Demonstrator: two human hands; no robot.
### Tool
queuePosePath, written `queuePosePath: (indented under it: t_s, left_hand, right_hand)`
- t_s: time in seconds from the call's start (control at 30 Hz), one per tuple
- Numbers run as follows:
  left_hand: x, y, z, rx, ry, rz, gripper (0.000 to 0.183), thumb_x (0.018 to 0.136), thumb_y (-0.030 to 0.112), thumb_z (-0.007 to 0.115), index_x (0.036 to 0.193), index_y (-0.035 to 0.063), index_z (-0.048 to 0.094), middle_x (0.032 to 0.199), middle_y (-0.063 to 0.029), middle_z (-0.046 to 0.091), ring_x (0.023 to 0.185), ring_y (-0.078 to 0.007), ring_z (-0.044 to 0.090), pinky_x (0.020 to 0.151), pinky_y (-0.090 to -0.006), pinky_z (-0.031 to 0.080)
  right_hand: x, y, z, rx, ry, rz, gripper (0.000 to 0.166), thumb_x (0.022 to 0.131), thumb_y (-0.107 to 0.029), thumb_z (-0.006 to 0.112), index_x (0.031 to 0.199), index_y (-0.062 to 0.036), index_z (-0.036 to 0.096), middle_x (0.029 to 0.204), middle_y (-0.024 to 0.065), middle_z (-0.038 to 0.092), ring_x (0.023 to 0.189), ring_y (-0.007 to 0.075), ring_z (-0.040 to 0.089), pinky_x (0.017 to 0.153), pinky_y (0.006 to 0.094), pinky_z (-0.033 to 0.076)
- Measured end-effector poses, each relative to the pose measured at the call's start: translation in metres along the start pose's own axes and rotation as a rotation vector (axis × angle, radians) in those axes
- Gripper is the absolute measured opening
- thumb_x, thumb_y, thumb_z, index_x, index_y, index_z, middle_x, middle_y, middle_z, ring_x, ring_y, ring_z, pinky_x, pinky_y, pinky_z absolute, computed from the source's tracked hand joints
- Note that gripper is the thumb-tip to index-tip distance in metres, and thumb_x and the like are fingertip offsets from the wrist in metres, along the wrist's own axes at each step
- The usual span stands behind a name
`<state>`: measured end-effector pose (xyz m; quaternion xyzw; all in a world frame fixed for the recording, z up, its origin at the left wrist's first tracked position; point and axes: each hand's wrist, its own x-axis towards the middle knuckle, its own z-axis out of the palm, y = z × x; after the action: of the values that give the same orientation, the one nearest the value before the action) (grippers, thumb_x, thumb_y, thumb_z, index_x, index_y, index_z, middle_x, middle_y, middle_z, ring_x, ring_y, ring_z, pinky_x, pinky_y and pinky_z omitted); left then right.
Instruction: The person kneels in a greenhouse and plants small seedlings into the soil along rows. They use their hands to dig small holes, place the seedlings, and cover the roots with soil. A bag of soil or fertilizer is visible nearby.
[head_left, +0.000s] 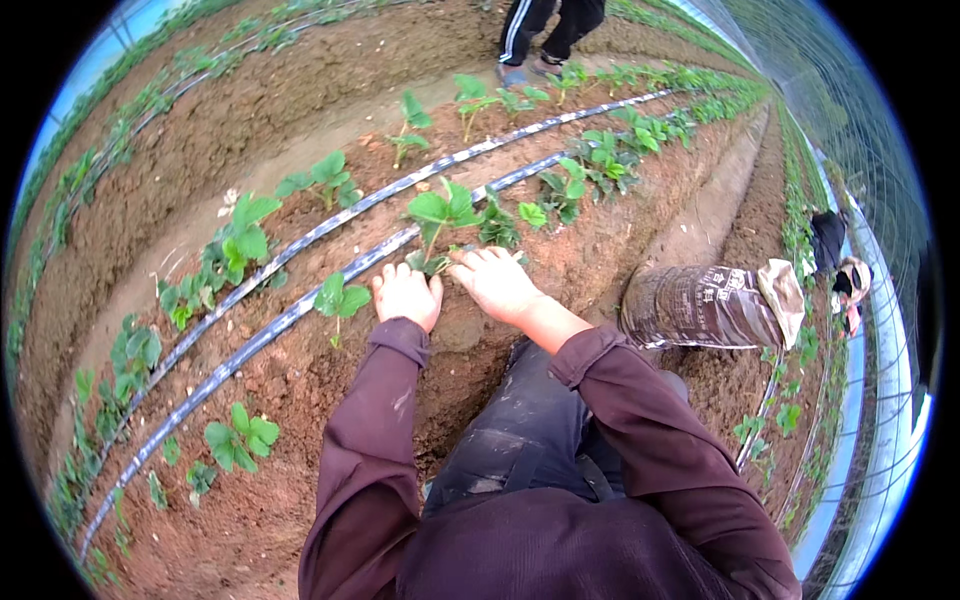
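Note:
In the head view my left hand (407, 297) is at the base of a strawberry plant (444, 211) on the raised soil bed, its fingertips at the low leaves. Close by on the right, my right hand (491, 281) reaches to the same plant's base, fingers bent over stems and leaves. Whether either hand grips a stem is hidden by the fingers and foliage. Just beyond the hands runs a drip irrigation tape (375, 253), spotted with soil. A smaller strawberry plant (341, 298) grows left of my left hand, and dark crinkled leaves (499, 223) lie beyond my right hand.
A printed sack (697, 306) with a rolled rim lies in the furrow at the right. A second drip tape (322, 227) runs alongside the first. Another person's legs (551, 30) stand in the far furrow; more strawberry plants (240, 441) grow at the left front.

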<state>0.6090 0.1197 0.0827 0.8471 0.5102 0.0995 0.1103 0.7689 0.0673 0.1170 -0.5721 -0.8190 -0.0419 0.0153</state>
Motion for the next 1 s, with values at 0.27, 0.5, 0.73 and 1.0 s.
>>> queuePosePath:
  t_s: [0.27, 0.5, 0.73, 1.0]
  left_hand:
    - [-0.011, -0.016, 0.005, -0.150, 0.064, 0.060, 0.024, 0.080, 0.029, 0.055, 0.089, 0.0097, 0.066, 0.091, -0.0093, 0.059, 0.093, -0.0305, 0.052, 0.082, -0.0463, 0.038]
    - [-0.025, -0.031, -0.007, -0.297, 0.059, 0.221, 0.025, 0.079, 0.026, 0.059, 0.098, 0.0101, 0.064, 0.103, -0.0060, 0.056, 0.096, -0.0284, 0.048, 0.082, -0.0435, 0.036]
    - [-0.075, -0.023, -0.013, -0.234, 0.226, 0.172, 0.021, 0.079, 0.024, 0.063, 0.097, 0.0130, 0.063, 0.106, -0.0057, 0.054, 0.105, -0.0275, 0.047, 0.085, -0.0438, 0.038]
    - [-0.038, -0.027, -0.014, -0.236, 0.171, 0.144, 0.042, 0.079, 0.037, 0.057, 0.109, 0.0071, 0.059, 0.110, -0.0115, 0.057, 0.110, -0.0309, 0.046, 0.092, -0.0464, 0.035]
  right_hand:
    - [-0.012, -0.008, 0.005, 0.367, 0.074, 0.270, 0.062, 0.076, -0.018, 0.066, 0.131, -0.0108, 0.038, 0.126, 0.0216, 0.046, 0.115, 0.0361, 0.047, 0.098, 0.0415, 0.039]
    - [0.001, -0.002, -0.009, 0.408, -0.187, 0.474, 0.069, 0.076, -0.030, 0.068, 0.132, -0.0056, 0.035, 0.116, 0.0178, 0.050, 0.112, 0.0343, 0.048, 0.097, 0.0414, 0.039]
    - [-0.005, -0.027, -0.013, 0.300, 0.300, 0.241, 0.050, 0.073, -0.019, 0.068, 0.116, -0.0029, 0.049, 0.105, 0.0150, 0.052, 0.099, 0.0305, 0.052, 0.087, 0.0403, 0.043]
    - [-0.017, -0.050, -0.008, 0.250, -0.074, 0.096, 0.065, 0.072, -0.027, 0.071, 0.126, -0.0038, 0.043, 0.125, 0.0106, 0.047, 0.116, 0.0268, 0.044, 0.095, 0.0401, 0.038]
